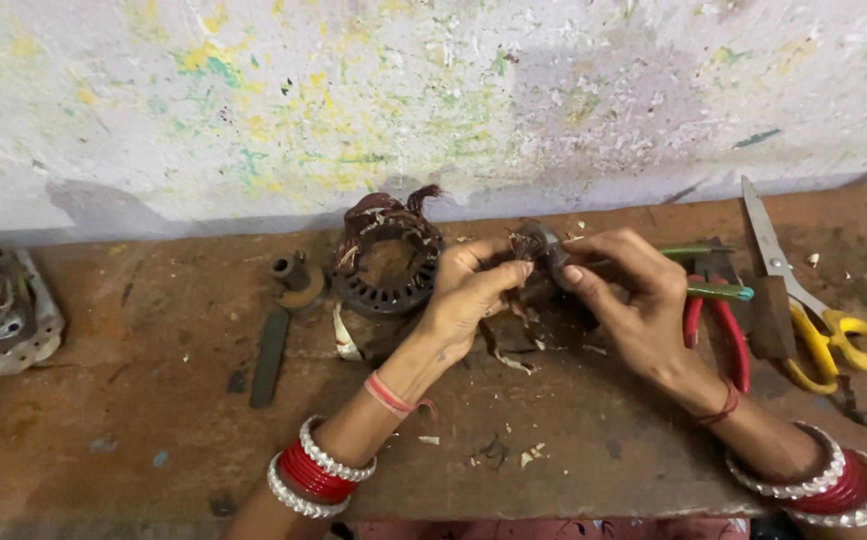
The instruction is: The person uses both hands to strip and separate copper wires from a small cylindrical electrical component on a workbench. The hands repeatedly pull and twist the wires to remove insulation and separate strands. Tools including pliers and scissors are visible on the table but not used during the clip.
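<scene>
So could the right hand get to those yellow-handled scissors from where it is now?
Probably yes. The scissors lie open on the bench just beyond the red-handled pliers, with nothing over them. But the right hand is pinching a small dark part with the left hand.

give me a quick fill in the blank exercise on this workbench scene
1. The scissors at the right have ____ handles.
2. The round motor stator stands against the ____.
3. Both hands, left hand and right hand, pinch a small dark bundle ____ the workbench.
4. Pliers with ____ grips lie beside the right hand.

Missing words: yellow; wall; above; red
</scene>
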